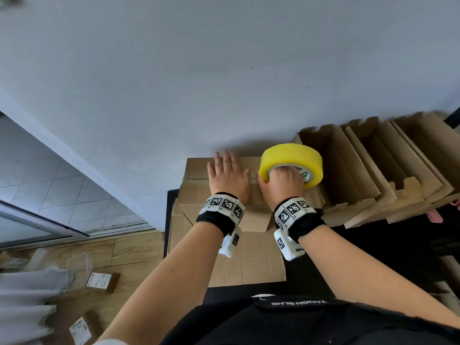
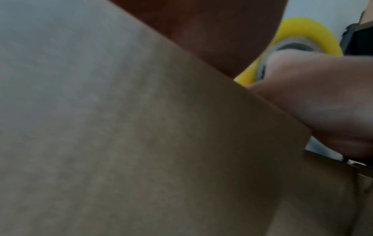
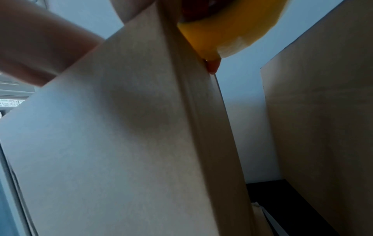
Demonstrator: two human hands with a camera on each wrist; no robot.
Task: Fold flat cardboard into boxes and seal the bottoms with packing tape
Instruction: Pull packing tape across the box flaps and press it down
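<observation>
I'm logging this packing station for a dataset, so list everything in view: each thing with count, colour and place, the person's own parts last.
Cardboard box: one, brown, on the black table in front of the person, flaps closed on top.
Tape roll: one, yellow, at the box's right top edge.
Open boxes: several, brown, in a row at right along the wall.
Black table: one, under the boxes.
Labelled parcels: two, brown with white labels, on the wooden floor at left.
Clear plastic container: one, on the floor at left.
Left hand: flat, pressing on the box top.
Right hand: grips the tape roll through its core.
</observation>
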